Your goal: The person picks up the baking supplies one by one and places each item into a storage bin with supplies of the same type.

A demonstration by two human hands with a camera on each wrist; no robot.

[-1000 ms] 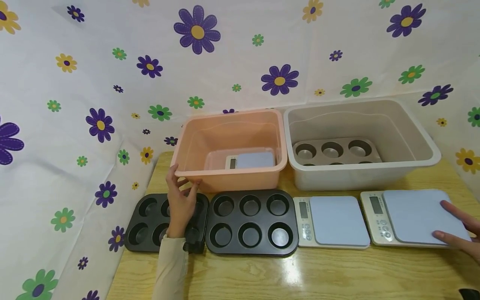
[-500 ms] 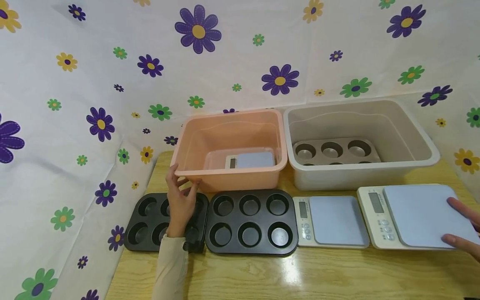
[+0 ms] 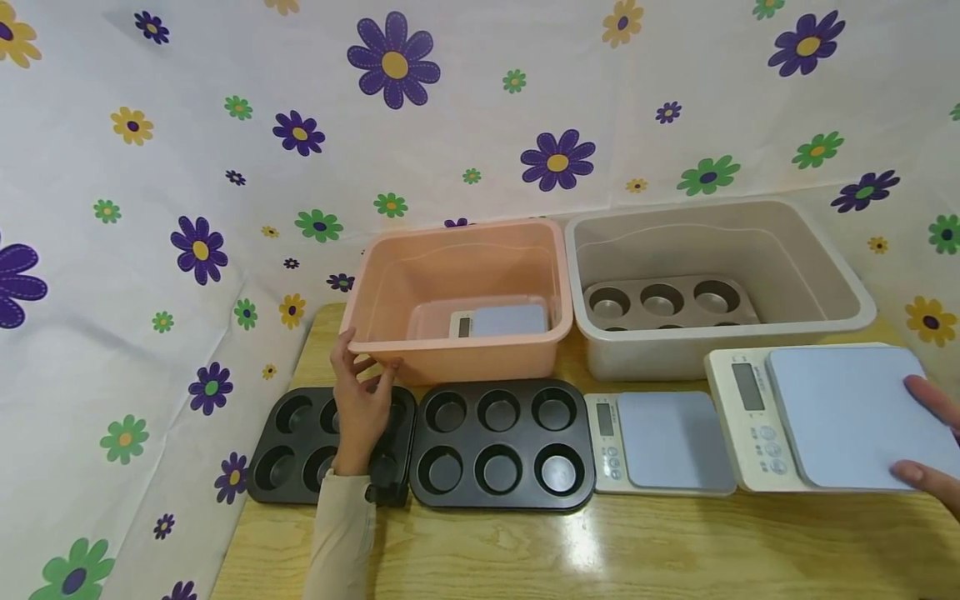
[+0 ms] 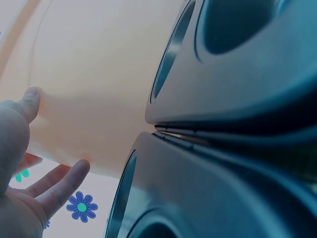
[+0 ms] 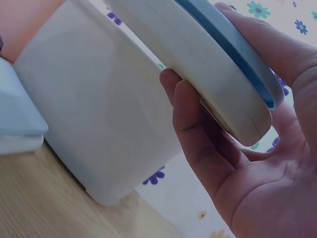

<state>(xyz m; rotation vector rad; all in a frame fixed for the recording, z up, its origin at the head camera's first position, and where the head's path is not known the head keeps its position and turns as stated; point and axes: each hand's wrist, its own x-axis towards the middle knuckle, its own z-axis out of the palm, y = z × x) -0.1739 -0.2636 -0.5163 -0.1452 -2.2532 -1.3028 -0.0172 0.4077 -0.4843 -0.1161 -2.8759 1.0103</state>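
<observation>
My left hand holds the front left corner of a peach plastic bin, thumb on its front wall and other fingers around the corner. A white kitchen scale lies inside that bin. My right hand, partly out of the head view, grips another kitchen scale by its right end. In the right wrist view, the thumb is over the platform and curled fingers are under the base. This scale is raised and tilted, in front of a beige bin containing a bronze muffin tin.
Two black muffin tins, the left one partly behind my wrist and the other beside it, lie before the peach bin. A further kitchen scale sits on the wooden table. Flowered cloth stands behind the bins.
My right hand has lifted the scale up off the table, toward the beige bin's front rim, and it looks larger. My left hand has stayed at the peach bin's corner.
</observation>
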